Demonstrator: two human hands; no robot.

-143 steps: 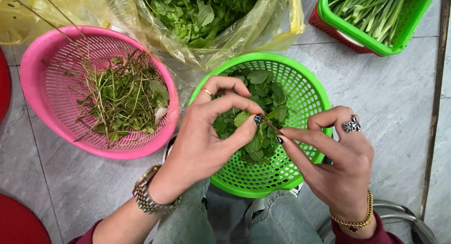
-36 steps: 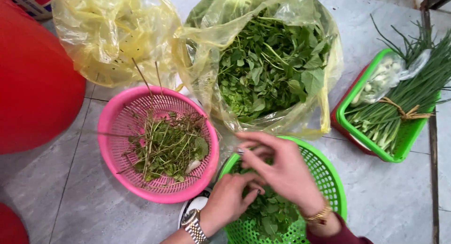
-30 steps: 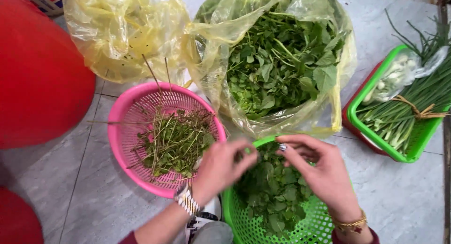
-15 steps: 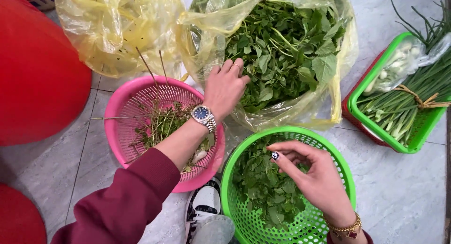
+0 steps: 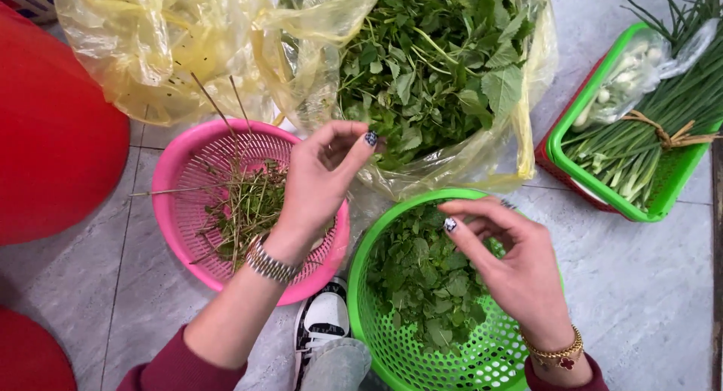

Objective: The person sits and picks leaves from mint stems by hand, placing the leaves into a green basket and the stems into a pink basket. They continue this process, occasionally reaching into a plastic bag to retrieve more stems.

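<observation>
Herbs point(image 5: 429, 67) sit in the yellow bag point(image 5: 482, 150) at top centre. Left hand point(image 5: 320, 176) hangs just before the bag, fingers curled, thumb and forefinger apart, empty. Right hand point(image 5: 512, 259) hovers over the green basket point(image 5: 373, 323) of picked leaves point(image 5: 422, 278), fingers loosely bent, holding nothing (as far as visible). Pink basket point(image 5: 181, 180) with stems point(image 5: 245, 206) lies under the left wrist. Scallions point(image 5: 663, 112) in a green tray, far right.

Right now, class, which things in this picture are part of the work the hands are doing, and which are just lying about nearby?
In use:
- left hand, reaching toward the yellow plastic bag of leafy greens
- right hand, over the round green plastic basket of picked leaves
- round pink plastic basket of bare stems

Lying about:
- rectangular green crate of spring onions
- second, crumpled yellow plastic bag
- large red plastic tub
</observation>
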